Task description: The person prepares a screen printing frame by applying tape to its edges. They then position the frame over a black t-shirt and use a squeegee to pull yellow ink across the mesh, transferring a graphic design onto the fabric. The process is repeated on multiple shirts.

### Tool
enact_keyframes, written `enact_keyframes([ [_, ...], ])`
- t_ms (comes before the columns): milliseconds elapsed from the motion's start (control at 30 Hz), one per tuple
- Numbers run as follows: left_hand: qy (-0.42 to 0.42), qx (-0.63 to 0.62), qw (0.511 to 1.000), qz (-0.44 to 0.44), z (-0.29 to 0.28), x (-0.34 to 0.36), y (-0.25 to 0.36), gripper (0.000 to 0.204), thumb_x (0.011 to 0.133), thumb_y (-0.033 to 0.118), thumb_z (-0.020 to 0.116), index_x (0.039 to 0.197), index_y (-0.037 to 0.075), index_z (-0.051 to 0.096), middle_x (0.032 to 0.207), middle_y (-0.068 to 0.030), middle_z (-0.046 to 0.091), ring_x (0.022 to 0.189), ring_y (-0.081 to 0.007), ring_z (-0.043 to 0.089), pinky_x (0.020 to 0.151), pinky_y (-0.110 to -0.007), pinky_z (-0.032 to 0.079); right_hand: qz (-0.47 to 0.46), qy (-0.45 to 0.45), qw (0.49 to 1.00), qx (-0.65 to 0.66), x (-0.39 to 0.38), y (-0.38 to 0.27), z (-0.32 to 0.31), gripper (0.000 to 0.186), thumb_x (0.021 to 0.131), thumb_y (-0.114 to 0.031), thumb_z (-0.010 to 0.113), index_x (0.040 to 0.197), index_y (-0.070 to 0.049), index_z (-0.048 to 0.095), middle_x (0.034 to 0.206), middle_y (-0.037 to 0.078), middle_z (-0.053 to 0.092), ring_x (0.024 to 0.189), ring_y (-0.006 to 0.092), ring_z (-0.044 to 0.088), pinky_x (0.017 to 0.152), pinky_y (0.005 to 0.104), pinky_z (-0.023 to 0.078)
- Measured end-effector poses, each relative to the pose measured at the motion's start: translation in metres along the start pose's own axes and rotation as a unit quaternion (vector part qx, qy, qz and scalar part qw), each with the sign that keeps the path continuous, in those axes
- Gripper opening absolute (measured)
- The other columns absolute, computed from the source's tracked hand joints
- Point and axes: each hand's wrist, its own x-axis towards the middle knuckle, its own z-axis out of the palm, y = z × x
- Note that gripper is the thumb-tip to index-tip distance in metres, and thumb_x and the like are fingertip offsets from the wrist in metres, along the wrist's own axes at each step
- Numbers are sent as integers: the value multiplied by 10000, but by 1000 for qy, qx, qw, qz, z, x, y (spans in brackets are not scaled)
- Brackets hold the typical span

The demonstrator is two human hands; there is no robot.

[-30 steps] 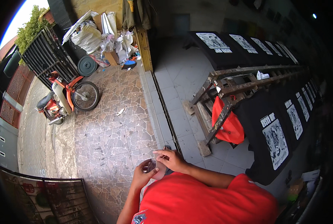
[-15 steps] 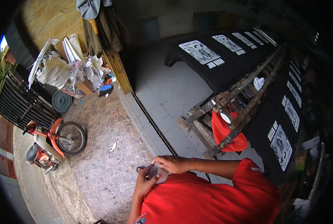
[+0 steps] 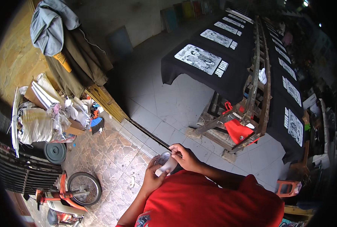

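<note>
In front of my red shirt I hold a wide, translucent whitish roll of clear tape (image 3: 169, 165), its round opening tilted up. My left hand (image 3: 152, 176) is closed around its near left side, with the thumb along the lower edge. At the far right side of the roll, my right hand (image 3: 186, 159) has its fingers bent and pinched together at the rim. Whether a loose end of tape lies between those fingertips is too small to tell.
To the right, long racks carry black printed shirts (image 3: 198, 58), with a red bag (image 3: 237, 130) hanging beneath. Paper and plastic waste (image 3: 40, 121) is heaped at left beside a round grey lid (image 3: 55, 152). A motorbike (image 3: 64, 196) stands lower left. A floor channel (image 3: 149, 133) crosses ahead.
My view has swung to the right. My right hand has shifted from over the roll's top to its right edge, uncovering more of the roll. My left hand keeps its hold.
</note>
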Motion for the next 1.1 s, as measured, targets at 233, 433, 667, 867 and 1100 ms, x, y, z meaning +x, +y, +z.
enact_keyframes([
  [233, -115, 61, 986, 107, -84, 163, -80, 317, 817, 169, 732, 1093, 28, 663, 1130, -145, 628, 1178, -364, 517, 1028, -435, 396, -64, 18, 992, -111, 130, 24, 5, 319, 901, 9, 589, 1204, -32, 498, 845, 63, 553, 769, 185, 572, 729, 295, 476],
  [433, -111, 65, 987, 95, -157, 282, -93, 262, 831, 140, 717, 1048, 8, 650, 1103, -136, 620, 1146, -352, 533, 1015, -420, 400, -127, -21, 984, -126, 283, 15, -7, 338, 896, 19, 573, 1217, -49, 491, 825, 72, 537, 719, 209, 563, 685, 312, 468],
  [667, -37, -64, 997, 25, -222, 409, -126, 229, 891, 69, 657, 1085, -43, 611, 1172, -148, 584, 1156, -268, 538, 1022, -351, 389, -100, 4, 991, -87, 454, 23, 0, 405, 863, 2, 598, 1244, -74, 485, 886, 72, 549, 821, 224, 591, 717, 353, 477],
  [867, -42, -65, 995, 69, -262, 551, -158, 189, 900, 56, 629, 1063, -36, 601, 1159, -130, 557, 1152, -245, 513, 1005, -339, 388, -55, 57, 996, -42, 586, 72, -12, 433, 854, 45, 594, 1263, -46, 482, 818, 58, 551, 778, 174, 580, 743, 302, 476],
  [1100, -121, 67, 984, 112, -260, 735, -190, 227, 875, 160, 676, 1000, -17, 608, 966, -150, 606, 932, -276, 551, 845, -357, 435, -57, 234, 956, -170, 697, 103, -69, 474, 854, 57, 582, 1302, -58, 477, 832, 97, 581, 748, 224, 602, 694, 320, 493],
])
